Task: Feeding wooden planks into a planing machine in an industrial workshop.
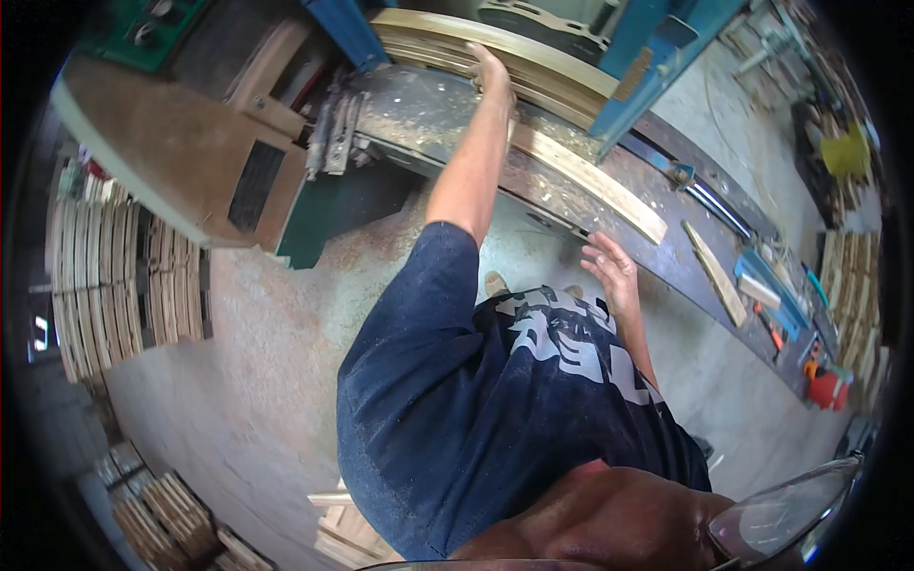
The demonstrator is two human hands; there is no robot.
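Observation:
Reaching forward, my left hand [491, 78] lies against a stack of long curved wooden strips [533, 86] between two blue uprights. One finger is stretched out over the strips; its other fingers are partly hidden, and no grip on a strip shows. My right hand [612, 268] hangs beside the near edge of the metal table [562, 202], fingers apart and nothing in them. A single wooden strip [600, 181] rests on the sawdust-covered table, between the stack and my right hand.
A brown machine housing [171, 143] stands at the left. Rightward on the table are a tapered wooden piece [716, 274], a metal cylinder [719, 207] and a red object [828, 390]. Stacked boards [100, 276] stand at far left; more wood [347, 533] lies behind me.

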